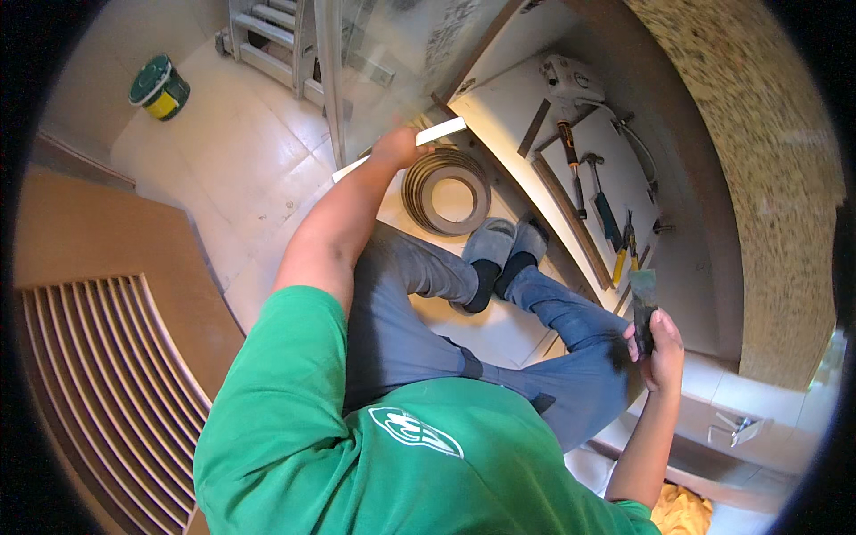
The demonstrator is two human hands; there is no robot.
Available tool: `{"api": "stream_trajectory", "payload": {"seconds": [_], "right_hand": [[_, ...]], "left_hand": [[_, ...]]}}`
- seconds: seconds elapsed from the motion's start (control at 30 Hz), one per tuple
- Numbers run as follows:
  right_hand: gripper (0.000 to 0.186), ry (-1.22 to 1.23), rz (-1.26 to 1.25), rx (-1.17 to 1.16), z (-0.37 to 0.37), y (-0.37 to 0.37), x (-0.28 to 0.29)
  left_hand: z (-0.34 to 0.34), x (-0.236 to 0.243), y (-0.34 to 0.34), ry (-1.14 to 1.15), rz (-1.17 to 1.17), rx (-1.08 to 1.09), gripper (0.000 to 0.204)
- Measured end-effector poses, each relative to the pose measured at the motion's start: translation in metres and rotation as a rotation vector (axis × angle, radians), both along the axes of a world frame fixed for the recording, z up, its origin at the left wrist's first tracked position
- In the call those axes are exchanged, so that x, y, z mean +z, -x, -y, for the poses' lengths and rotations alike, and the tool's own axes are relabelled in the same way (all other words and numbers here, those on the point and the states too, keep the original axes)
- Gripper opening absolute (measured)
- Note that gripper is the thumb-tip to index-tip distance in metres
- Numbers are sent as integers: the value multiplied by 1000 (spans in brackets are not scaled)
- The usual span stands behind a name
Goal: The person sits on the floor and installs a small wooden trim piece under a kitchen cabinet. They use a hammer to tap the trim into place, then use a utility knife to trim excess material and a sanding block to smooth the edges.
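My left hand (pixel 399 149) reaches forward and is closed around a long white strip (pixel 441 130), which sticks out on both sides of the fist. Just beyond my feet, a coil of brown banding (pixel 412 189) lies on the floor near that hand. Out to the right, my right hand (pixel 662 349) grips a scraper-like tool (pixel 643 308) with a wide, flat blade pointing away from me and a dark handle. Close to its blade, pliers with yellow handles (pixel 628 248) lie on the white cabinet base.
On the cabinet base lie a hammer (pixel 601 198), an orange-and-black handled tool (pixel 572 165) and brown strips (pixel 573 219). A granite slab (pixel 776 178) overhangs at right. Leftward are a slatted wooden panel (pixel 107 348), a green bucket (pixel 160 87) and a stepladder (pixel 267 36).
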State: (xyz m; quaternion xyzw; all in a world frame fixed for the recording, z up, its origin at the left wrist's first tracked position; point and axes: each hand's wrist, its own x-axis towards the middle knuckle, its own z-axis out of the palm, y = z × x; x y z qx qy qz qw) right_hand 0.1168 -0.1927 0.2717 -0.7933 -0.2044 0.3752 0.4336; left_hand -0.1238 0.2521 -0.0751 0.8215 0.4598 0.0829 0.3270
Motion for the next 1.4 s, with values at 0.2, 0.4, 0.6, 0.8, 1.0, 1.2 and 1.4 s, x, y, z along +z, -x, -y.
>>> {"api": "stream_trajectory", "payload": {"seconds": [0.2,0.4,0.6,0.8,1.0,1.2,1.4], "right_hand": [[37,-142,1,127,51,8,-11],[39,-239,2,212,80,15,-17],[33,-330,-19,238,88,16,-12],[28,-331,-35,234,87,21,-4],[25,-430,-133,166,68,36,2],[32,-471,-159,75,48,57,12],[31,-362,-245,101,3,59,18]], "left_hand": [[26,88,19,-106,-12,-220,53],[85,185,36,-225,-92,-316,54],[113,224,31,-303,-117,-421,56],[110,193,31,-186,-40,-289,57],[103,143,44,-130,-14,-261,58],[96,88,44,-106,44,-167,57],[79,38,33,-29,157,-55,53]]}}
